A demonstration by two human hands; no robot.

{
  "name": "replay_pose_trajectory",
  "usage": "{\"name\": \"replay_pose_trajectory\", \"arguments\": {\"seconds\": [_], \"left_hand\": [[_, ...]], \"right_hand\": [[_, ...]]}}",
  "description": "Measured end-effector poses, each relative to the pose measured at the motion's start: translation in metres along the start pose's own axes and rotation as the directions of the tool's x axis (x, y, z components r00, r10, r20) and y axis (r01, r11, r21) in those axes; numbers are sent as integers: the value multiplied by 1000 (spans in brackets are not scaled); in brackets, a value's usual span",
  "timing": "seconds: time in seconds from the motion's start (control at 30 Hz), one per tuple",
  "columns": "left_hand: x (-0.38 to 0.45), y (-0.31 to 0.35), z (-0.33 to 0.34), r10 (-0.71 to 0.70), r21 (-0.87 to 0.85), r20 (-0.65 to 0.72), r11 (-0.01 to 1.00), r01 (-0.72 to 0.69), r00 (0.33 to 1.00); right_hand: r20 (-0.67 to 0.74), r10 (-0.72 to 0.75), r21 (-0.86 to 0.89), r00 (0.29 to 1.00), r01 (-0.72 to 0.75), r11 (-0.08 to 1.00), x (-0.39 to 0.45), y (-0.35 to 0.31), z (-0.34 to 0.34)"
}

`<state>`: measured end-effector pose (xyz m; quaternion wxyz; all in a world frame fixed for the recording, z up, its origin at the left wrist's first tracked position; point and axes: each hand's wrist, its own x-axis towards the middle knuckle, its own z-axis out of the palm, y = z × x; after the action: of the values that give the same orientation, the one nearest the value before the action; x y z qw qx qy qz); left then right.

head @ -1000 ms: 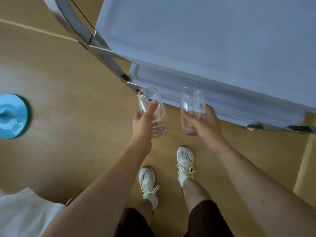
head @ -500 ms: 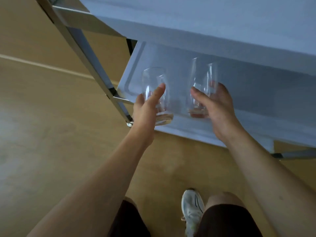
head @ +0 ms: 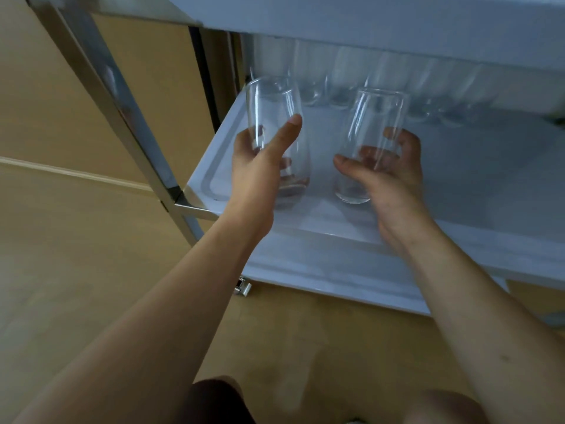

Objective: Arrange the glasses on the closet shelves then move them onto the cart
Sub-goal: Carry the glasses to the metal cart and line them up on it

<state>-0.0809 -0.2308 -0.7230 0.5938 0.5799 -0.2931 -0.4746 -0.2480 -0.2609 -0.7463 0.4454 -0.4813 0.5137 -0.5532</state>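
two glasses held over lower cart shelf

left hand [head: 260,166] wrapped round left glass [head: 276,139], thumb up the near side w/ tip by mid-height, fingers curled behind & visible thru the glass near its base. glass upright, tilted slightly away, base down by the palm. can't tell if base touches the shelf or sits just above it.

right hand [head: 388,172] cupped round right glass [head: 367,145], thumb in front low on the wall, fingers curled round the far/right side. upright too, leaning a bit to the right at the rim. thick clear base near the shelf surface; contact can't be told.

both glasses clear & empty, side by side w/ a gap between, over the front-left part of the lower shelf [head: 458,179] of the white cart [head: 336,13]. upper shelf overhangs at top of frame.

row of more glasses [head: 342,84] at the back of lower shelf, under the upper one, blurred, count unclear, well behind the two held.

metal frame leg [head: 122,111] slants down left of the shelf, joining its front-left corner. small caster fitting [head: 243,287] below shelf edge. wooden floor [head: 76,270] beneath. bare forearms reaching in from below, dark shorts [head: 214,399] at bottom edge.
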Motion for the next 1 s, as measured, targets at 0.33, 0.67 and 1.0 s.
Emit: {"name": "replay_pose_trajectory", "arguments": {"seconds": [0.33, 0.67, 1.0], "left_hand": [[10, -22, 33, 173, -10, 108, 985, -173, 979], [-10, -52, 133, 283, 4, 292, 955, -297, 914], [10, -79, 204, 375, 99, 436, 884, -457, 818]], "right_hand": [[-29, -119, -78, 992, 116, 990, 14, 10, -23], [-209, -176, -199, 962, 134, 971, 18, 12, -130], [-264, -208, -313, 942, 120, 942, 44, 21, -204]]}}
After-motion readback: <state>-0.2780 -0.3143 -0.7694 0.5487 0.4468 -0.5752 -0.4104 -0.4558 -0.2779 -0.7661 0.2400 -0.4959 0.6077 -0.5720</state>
